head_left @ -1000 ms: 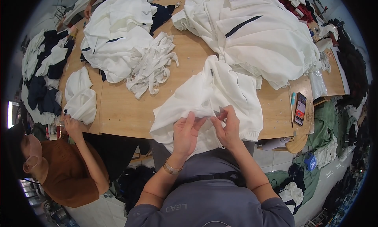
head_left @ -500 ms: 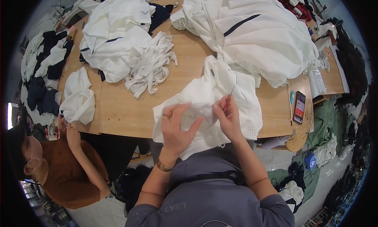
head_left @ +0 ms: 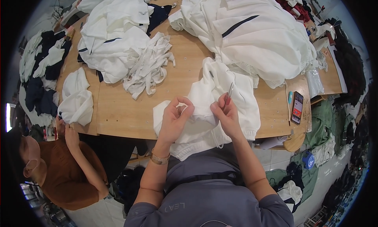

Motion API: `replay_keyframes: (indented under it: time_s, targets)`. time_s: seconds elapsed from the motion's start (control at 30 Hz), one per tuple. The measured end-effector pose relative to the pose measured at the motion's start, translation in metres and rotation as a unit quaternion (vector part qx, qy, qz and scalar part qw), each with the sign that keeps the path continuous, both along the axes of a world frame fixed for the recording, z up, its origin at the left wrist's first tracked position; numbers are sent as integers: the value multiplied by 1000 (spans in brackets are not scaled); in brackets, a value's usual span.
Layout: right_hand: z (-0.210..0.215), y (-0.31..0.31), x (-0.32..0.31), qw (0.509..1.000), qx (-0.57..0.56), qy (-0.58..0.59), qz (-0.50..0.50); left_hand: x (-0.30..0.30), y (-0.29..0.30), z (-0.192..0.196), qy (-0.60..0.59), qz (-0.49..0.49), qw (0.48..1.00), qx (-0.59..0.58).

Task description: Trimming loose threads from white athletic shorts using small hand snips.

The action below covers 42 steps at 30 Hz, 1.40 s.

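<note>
A white garment (head_left: 246, 105) with a gathered elastic edge and a drawstring lies at the table's front edge, partly over my lap. My left hand (head_left: 176, 118) is closed, thumb and fingers pinching a fold of it. Just to the right, my right hand (head_left: 229, 118) pinches the other end of the same fold between thumb and forefinger. Tucked in its fingers is a pair of small red-handled scissors (head_left: 227, 100), metal tips pointing up and away from me. The stretch of cloth between both hands is held slightly raised.
White garment heaps (head_left: 260, 42) with navy stripes fill the far right; another pile (head_left: 114, 34) stands far left beside tangled white strips (head_left: 149, 69). A phone (head_left: 297, 107) and a blue-capped pen-like item (head_left: 290, 98) lie right. A co-worker (head_left: 75, 172) handles white cloth at left.
My left hand has come down from open, spread fingers to a pinch on the fold. The scissors in my right hand have turned a little, showing more of the metal.
</note>
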State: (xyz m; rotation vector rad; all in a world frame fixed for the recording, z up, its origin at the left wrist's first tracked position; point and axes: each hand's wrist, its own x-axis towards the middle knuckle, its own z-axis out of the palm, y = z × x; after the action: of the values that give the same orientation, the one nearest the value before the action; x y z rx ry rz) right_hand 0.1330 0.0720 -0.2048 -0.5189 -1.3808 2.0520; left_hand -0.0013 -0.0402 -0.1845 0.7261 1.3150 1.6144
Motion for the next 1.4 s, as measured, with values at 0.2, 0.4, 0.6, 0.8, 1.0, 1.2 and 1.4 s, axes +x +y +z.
replay_keyframes:
  time_s: [0.2,0.4,0.6,0.8,1.0,1.2,1.4]
  targets:
    - [3,-4,-3,999,11,-28,-13,2,4,7,-25,11,999,-19]
    - [1,-5,-4,997,63,-31,-40,2,7,10,-7,4,998,-54]
    - [15,1,15,871,427,-224,-97,-5,6,12,-67,39,996,-54]
    - [15,0,20,773,590,-224,-69,-7,7,11,-42,28,997,-54]
    - [23,2,16,730,641,-229,-64,-6,6,16,-35,27,997,-56]
    - [29,6,18,704,669,-233,-47,-6,4,27,16,17,996,-82]
    - [36,10,19,669,704,-236,-24,-5,5,32,57,0,994,-94]
